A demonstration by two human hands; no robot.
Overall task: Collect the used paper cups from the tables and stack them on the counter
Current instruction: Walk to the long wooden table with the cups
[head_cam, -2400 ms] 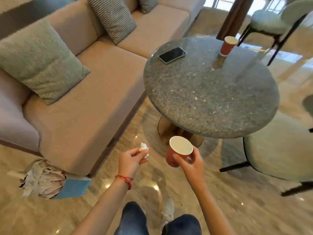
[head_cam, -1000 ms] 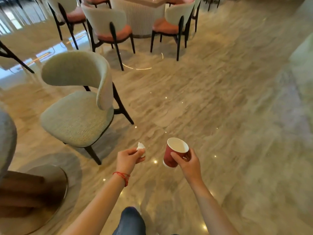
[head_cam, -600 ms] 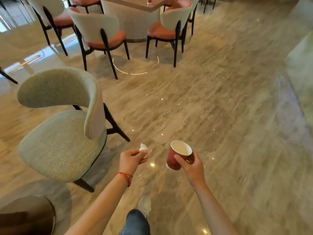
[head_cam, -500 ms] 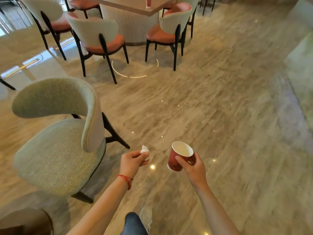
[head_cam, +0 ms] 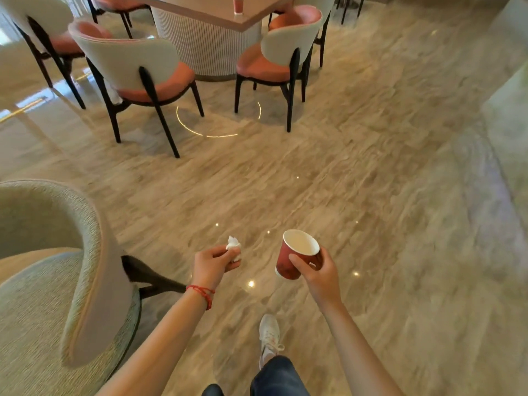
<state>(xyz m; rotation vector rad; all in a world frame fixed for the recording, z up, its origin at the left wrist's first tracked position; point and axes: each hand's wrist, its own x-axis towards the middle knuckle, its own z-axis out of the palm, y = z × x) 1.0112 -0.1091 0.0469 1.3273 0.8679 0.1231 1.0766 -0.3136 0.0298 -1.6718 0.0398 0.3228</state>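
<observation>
My right hand point(head_cam: 315, 271) grips a red paper cup point(head_cam: 291, 257) with a white inside, tilted slightly, held low over the floor. My left hand point(head_cam: 213, 264) is closed on a small crumpled white tissue point(head_cam: 233, 247). A second red paper cup point(head_cam: 238, 4) stands upright on a beige table point(head_cam: 211, 15) far ahead at the top of the view. No counter is visible.
A grey-green upholstered chair point(head_cam: 48, 281) stands close on my left. Several chairs with orange seats point(head_cam: 148, 72) surround the far table and its ribbed white base point(head_cam: 208, 50). Polished marble floor point(head_cam: 371, 195) stretches ahead and to the right. My white shoe point(head_cam: 268, 335) steps forward.
I have turned away from the round stone table and sofa and walked toward the far table, which has come closer. Both hands hold the same cup and tissue.
</observation>
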